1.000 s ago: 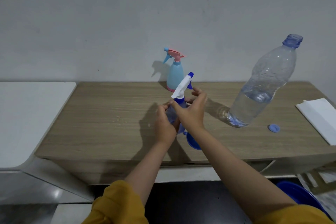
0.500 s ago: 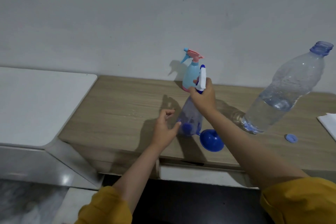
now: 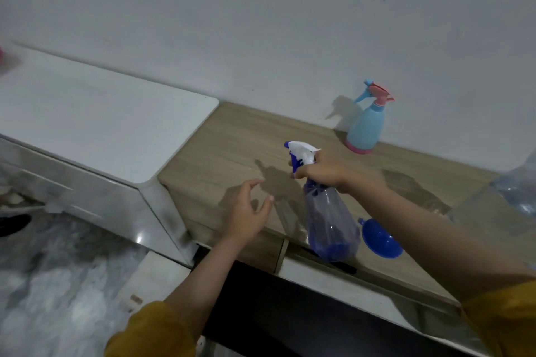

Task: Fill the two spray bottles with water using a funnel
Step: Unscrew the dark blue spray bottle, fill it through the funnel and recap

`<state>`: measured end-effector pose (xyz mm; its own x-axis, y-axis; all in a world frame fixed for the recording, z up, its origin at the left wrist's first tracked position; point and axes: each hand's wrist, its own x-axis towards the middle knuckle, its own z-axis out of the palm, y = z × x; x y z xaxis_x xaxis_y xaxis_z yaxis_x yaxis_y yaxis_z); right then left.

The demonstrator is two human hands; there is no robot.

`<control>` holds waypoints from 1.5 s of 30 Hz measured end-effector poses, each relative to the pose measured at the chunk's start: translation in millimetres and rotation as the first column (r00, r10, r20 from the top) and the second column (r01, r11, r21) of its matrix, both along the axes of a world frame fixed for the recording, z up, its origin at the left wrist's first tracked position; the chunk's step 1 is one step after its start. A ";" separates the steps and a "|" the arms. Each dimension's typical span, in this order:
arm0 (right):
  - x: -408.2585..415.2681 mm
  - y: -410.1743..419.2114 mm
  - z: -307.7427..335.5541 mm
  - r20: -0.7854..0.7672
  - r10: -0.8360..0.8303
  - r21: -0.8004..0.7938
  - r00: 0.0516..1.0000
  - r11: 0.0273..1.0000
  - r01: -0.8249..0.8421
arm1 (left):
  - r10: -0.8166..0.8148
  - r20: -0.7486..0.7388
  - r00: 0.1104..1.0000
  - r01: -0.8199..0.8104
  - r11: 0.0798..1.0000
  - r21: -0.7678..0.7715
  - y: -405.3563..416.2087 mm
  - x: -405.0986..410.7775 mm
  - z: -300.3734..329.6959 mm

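Head view: my right hand (image 3: 322,172) grips the clear spray bottle (image 3: 330,223) by its neck, left hand (image 3: 246,211) open, empty. Capped, looks done; I'd set it down upright next.

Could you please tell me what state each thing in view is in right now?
clear spray bottle: trigger head on, gripped at the neck.
right hand: grips that bottle's neck.
left hand: open, holds nothing.
light blue spray bottle: upright by the wall, head on.
blue funnel: lying on the wooden table.
large water bottle: mostly cut off.
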<state>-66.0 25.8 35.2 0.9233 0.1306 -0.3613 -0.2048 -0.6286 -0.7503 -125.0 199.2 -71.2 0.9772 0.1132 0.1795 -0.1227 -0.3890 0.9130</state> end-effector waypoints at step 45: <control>-17.7 -10.2 -14.2 -0.052 0.080 -0.052 0.995 0.995 -0.083 | -0.012 -0.014 1.000 0.015 0.975 0.222 0.8 -10.1 -9.5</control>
